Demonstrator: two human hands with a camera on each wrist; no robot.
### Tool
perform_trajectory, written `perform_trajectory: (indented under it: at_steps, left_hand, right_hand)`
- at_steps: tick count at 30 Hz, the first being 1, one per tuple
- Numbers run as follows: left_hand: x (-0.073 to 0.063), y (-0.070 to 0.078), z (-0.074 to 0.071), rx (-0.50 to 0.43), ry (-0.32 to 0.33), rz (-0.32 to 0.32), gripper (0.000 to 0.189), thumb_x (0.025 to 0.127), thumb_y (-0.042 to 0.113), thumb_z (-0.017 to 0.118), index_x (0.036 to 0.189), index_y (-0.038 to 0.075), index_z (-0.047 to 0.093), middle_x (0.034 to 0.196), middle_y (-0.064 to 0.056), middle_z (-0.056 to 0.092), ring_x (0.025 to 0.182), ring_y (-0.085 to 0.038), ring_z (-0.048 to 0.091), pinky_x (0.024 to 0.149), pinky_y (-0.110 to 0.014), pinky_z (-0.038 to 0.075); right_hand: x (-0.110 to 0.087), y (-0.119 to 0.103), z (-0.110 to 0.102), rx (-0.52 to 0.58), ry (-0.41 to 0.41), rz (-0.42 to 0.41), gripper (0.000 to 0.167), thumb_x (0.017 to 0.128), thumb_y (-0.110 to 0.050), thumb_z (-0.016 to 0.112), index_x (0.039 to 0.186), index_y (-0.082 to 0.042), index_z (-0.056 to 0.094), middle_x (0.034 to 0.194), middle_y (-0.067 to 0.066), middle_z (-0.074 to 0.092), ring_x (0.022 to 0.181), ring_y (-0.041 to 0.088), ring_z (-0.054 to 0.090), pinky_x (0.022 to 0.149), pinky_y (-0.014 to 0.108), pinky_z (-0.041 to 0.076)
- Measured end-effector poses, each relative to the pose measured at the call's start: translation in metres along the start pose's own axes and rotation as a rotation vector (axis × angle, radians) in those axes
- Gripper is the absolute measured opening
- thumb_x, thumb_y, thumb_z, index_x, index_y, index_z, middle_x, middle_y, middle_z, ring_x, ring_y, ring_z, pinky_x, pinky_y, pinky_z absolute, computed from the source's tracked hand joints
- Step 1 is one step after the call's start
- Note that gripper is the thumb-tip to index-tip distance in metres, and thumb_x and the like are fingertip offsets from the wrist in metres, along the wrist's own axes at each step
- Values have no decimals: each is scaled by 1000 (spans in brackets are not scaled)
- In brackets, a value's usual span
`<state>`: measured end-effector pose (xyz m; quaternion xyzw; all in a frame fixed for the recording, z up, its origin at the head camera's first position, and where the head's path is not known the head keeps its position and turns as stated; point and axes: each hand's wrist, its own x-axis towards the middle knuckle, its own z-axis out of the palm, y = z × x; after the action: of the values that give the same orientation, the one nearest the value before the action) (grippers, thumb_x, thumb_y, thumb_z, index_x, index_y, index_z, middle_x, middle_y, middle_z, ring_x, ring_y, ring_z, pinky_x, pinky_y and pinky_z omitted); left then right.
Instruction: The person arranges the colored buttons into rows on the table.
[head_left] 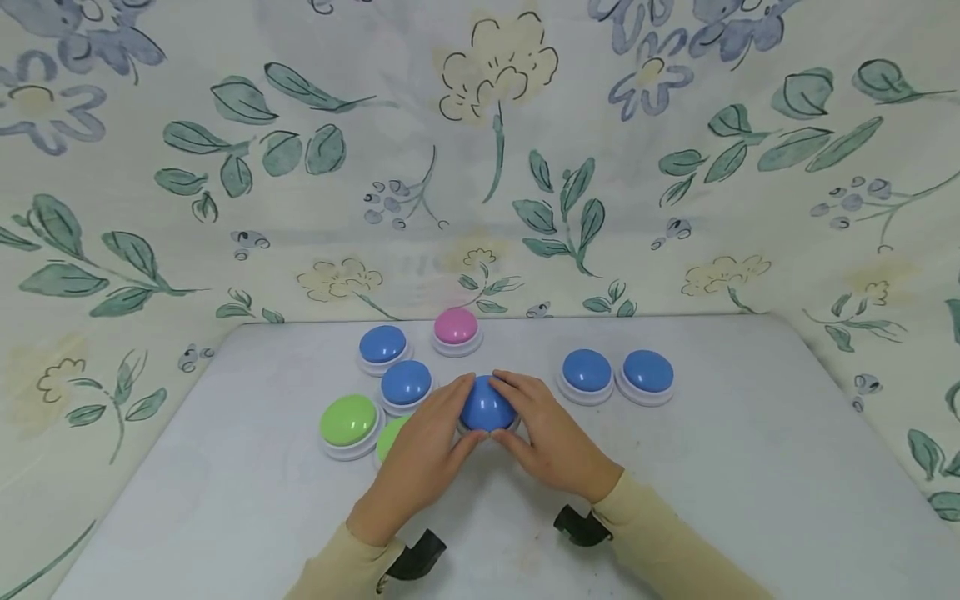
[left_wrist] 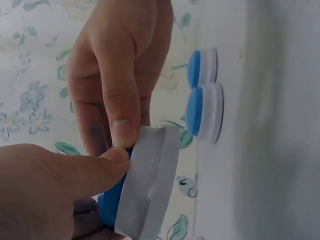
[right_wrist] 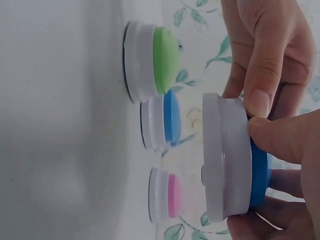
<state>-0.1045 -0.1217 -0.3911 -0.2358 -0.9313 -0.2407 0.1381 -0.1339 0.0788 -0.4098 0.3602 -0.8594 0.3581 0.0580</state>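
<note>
Both hands hold one push button with a blue dome and a white base, lifted off the tabletop with the dome facing up. My left hand grips its left side, and my right hand grips the right side. In the left wrist view the two thumbs meet at the near edge where dome and base join. Fingers of both hands curl round the far side, partly hidden. Left of the hands stand a green button and a second green button, the latter partly covered by my left hand.
A blue button and another blue button stand behind the green ones. At the back is a pink button. Two blue buttons sit side by side to the right. Floral cloth rises behind the white tabletop.
</note>
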Motion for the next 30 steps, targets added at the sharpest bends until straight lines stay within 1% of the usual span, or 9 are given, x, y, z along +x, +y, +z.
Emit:
perform_trajectory:
  at_steps: [6, 12, 18, 23, 30]
  left_hand:
    - [12, 1, 7, 3, -13, -22, 68, 93, 17, 73, 147, -9, 41, 146, -24, 50, 134, -37, 49, 109, -48, 45]
    - [25, 0, 15, -24, -29, -51, 65, 96, 16, 69, 147, -10, 39, 147, -26, 47, 136, -38, 47, 111, -49, 43]
    - [35, -3, 20, -32, -20, -52, 65, 96, 15, 69, 148, -10, 39, 149, -26, 46, 137, -39, 46, 111, -49, 42]
    - [45, -5, 26, -39, -20, -58, 65, 96, 15, 68, 148, -10, 38, 150, -26, 45, 138, -38, 45, 113, -49, 40]
    - [59, -7, 34, -75, -52, -102, 62, 99, 13, 65, 149, -11, 36, 152, -27, 42, 141, -38, 41, 116, -48, 36]
  right_hand:
    - [5, 11, -5, 4, -4, 2, 61, 99, -18, 65, 150, 5, 39, 156, 20, 37, 142, 36, 38, 109, 46, 44]
    - [10, 20, -11, 38, -5, 35, 63, 98, -15, 65, 151, 5, 38, 156, 23, 35, 142, 40, 37, 110, 49, 42]
    - [17, 30, -14, 48, -2, 78, 63, 98, -15, 66, 152, 3, 37, 156, 22, 36, 142, 40, 37, 111, 50, 41]
    - [22, 36, -17, 44, 6, 82, 63, 98, -15, 66, 151, 4, 38, 155, 24, 36, 142, 41, 37, 111, 50, 40]
    - [28, 44, -19, 32, -3, 113, 63, 98, -12, 65, 151, 5, 36, 156, 25, 34, 142, 43, 36, 111, 52, 39]
